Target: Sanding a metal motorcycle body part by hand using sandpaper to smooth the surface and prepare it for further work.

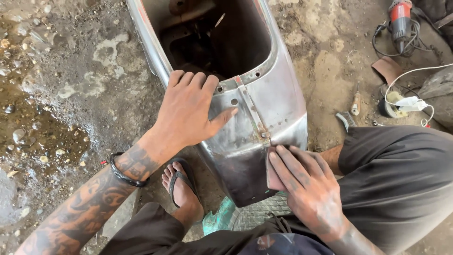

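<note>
Here the right hand (309, 186) lies flat, fingers together, pressing a small dark sheet, probably sandpaper (272, 175), against the near right edge of the bare metal shell (264, 104). The left hand (191, 108) is spread open, palm down on the shell's left flank just below the rim of its opening, gripping nothing. The shell runs lengthwise away from the person, its rounded near end between the knees, above a sandalled foot (181, 186). A grinder (400, 21) lies well apart on the ground (71, 94) at the far right.
</note>
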